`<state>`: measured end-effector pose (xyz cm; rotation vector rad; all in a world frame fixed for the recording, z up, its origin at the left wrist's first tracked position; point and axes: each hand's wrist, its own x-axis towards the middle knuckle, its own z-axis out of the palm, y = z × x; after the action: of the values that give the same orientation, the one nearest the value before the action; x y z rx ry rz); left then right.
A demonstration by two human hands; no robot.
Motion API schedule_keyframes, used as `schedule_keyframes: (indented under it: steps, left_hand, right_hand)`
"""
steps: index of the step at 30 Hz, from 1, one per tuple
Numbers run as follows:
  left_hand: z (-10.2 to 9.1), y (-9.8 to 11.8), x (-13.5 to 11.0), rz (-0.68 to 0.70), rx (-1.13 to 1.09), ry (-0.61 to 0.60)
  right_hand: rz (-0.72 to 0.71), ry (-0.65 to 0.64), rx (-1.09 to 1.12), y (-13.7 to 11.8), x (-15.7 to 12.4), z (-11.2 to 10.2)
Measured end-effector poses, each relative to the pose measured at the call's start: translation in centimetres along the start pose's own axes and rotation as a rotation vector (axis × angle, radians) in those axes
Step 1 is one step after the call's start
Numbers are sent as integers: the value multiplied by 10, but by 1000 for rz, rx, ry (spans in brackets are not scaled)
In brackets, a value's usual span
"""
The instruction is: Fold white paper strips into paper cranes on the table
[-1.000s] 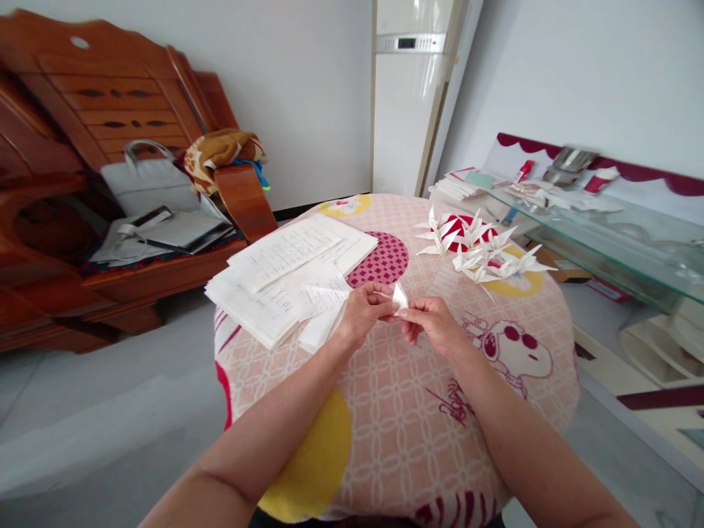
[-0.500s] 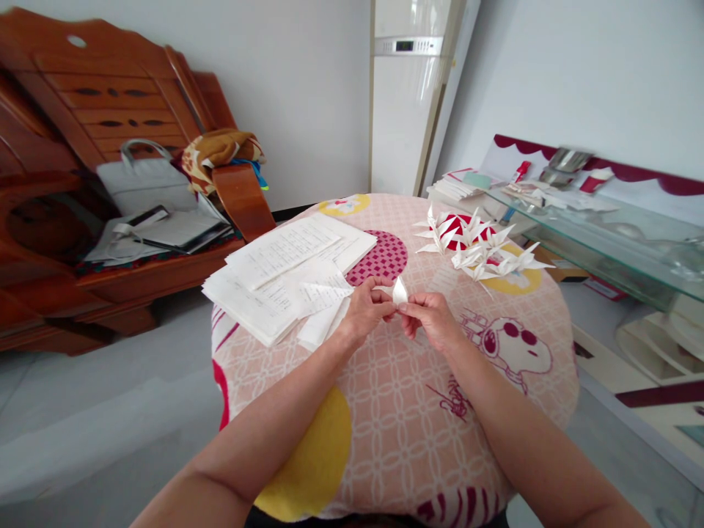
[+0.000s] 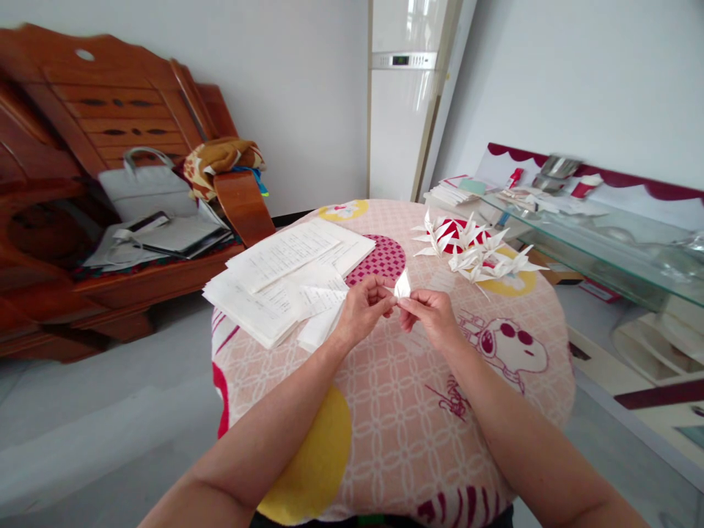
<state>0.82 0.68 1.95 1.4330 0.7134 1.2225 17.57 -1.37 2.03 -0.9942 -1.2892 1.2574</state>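
Between my hands is a small piece of folded white paper [image 3: 403, 284], its pointed end upward, held above the middle of the table. My left hand [image 3: 367, 306] pinches its lower left side. On the lower right, the thumb and fingers of my right hand [image 3: 429, 314] grip it. The lower part of the paper is hidden by my fingertips. Several folded white paper cranes [image 3: 478, 253] stand grouped on the far right of the table. Left of my hands lie stacked sheets of written paper [image 3: 286, 257], with a loose folded strip [image 3: 319, 326] near my left wrist.
A pink patterned cloth [image 3: 396, 411] covers the round table. To the right stands a glass-topped cabinet [image 3: 605, 235] with papers and cups. A wooden bench [image 3: 121, 117] at the left holds a grey bag [image 3: 144, 187] and bundled cloth. A tall white air conditioner [image 3: 401, 132] stands behind.
The folded paper has turned slightly and shows a broader face, its tip a little higher. Both hands keep their pinch on it. The camera view has shifted slightly.
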Motion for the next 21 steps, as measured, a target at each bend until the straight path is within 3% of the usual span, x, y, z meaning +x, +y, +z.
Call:
schedule_keyframes:
  steps: [8, 15, 21]
  left_hand:
    - [-3, 1, -1, 13, -61, 3]
    - [-2, 3, -1, -24, -20, 59]
    - [-2, 1, 0, -45, -4, 85]
  right_hand:
    - [-185, 102, -328, 5, 3, -8]
    - [-325, 87, -631, 7, 3, -14]
    - [-383, 69, -745, 5, 3, -13]
